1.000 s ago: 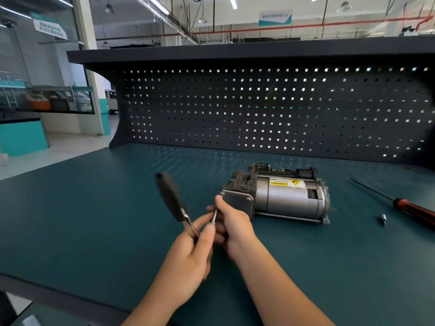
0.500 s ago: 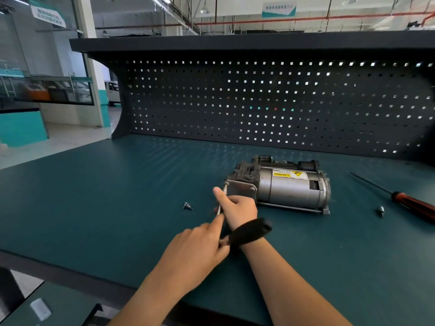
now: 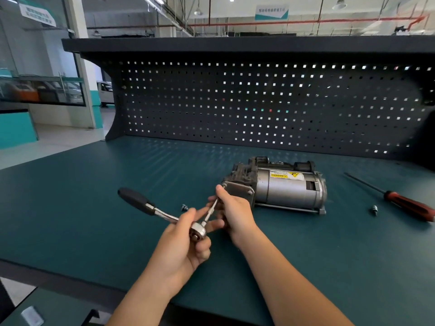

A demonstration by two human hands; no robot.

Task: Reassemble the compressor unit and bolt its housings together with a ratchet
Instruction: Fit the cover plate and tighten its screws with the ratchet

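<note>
A grey compressor unit (image 3: 280, 187) lies on its side on the green bench, its flat end plate facing me. My left hand (image 3: 181, 248) grips the ratchet (image 3: 164, 214) at its chrome head; the black handle points up and left. A thin extension bar (image 3: 213, 209) runs from the ratchet head to a bolt at the end plate's upper left corner. My right hand (image 3: 231, 211) pinches that bar close to the plate.
One loose bolt (image 3: 184, 207) lies on the bench (image 3: 82, 196) left of my hands. Another small bolt (image 3: 374, 210) and a red-handled screwdriver (image 3: 407, 204) lie to the right of the compressor. A dark pegboard (image 3: 259, 102) closes the back of the bench.
The ratchet handle has swung round from the right, over my right wrist, to the upper left. The extension bar stays on the same corner bolt, my right hand still on it.
</note>
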